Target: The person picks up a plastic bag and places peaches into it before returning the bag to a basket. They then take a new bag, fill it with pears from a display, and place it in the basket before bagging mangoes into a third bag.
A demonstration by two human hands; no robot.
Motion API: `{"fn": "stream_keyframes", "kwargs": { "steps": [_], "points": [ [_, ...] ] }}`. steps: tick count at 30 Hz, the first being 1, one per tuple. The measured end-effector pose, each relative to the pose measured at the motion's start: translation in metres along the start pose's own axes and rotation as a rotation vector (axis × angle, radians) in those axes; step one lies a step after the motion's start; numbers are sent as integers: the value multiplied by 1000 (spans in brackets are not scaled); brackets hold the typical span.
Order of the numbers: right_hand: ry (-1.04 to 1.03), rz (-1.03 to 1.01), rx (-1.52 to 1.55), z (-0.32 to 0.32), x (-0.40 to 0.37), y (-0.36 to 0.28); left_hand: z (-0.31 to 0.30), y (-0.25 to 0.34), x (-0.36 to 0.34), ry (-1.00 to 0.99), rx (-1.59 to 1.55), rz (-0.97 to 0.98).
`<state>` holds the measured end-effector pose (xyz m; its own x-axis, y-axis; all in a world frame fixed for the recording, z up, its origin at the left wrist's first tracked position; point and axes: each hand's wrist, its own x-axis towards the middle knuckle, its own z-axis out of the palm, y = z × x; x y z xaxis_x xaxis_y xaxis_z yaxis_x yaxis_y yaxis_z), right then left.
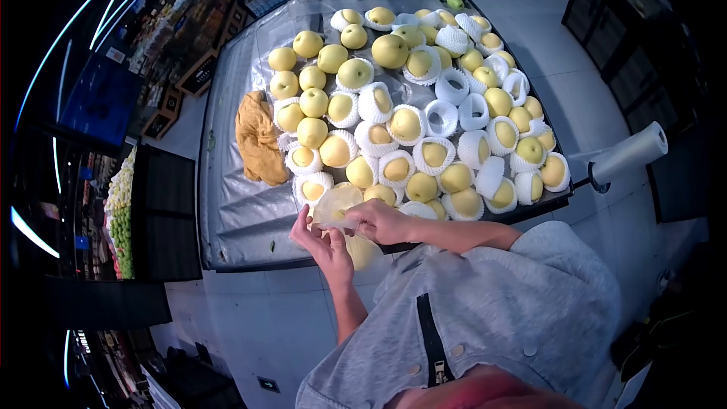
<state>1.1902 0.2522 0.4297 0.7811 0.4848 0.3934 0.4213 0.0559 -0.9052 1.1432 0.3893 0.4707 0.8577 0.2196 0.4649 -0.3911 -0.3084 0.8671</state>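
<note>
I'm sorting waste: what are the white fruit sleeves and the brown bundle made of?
White sleeves: matte, probably plastic foam, by their puffy, netted texture. Brown bundle: seemingly matte cloth, by its limp folds and creases; which fibre is unclear.

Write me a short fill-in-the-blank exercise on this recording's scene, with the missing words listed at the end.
In the picture, the brown cloth lies to the ____ of the yellow fruits.
The foam nets around many of the fruits are coloured ____.
The left hand and the right hand are together at a thin, see-through plastic ____.
Just past the table's edge on the picture's right is a ____ of pale plastic.

Missing words, in order: left; white; bag; roll.
</note>
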Motion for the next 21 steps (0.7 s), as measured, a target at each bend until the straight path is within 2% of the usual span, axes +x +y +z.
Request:
{"fn": "stream_keyframes", "kwargs": {
  "steps": [1, 2, 6, 9, 10, 13, 16, 21],
  "points": [
    [0, -17, -34, -1, 0, 3, 4, 1, 1, -31, 114, 56],
    [2, -32, -68, -1, 0, 7, -3, -8, -3, -125, 225, -10],
    [-80, -94, -124, -8, 0, 18, -3, -14, -6, -222, 230, 120],
    [-72, -96, -115, -22, -3, 21, -9, -50, -12, -169, 1, 62],
    [-70, -53, -133, -27, -5, 25, -5, -49, -15, -65, 34, -23],
    [-43, 77, -106, -40, -12, 25, -4, -52, -12, -67, -41, -80],
    [-5, 58, -130, -47, -20, 33, 12, -28, -2, -173, 186, 64],
    [-109, 132, -11, -84, -15, 18, 25, -30, -6, -132, 139, 142]
  ]
}}
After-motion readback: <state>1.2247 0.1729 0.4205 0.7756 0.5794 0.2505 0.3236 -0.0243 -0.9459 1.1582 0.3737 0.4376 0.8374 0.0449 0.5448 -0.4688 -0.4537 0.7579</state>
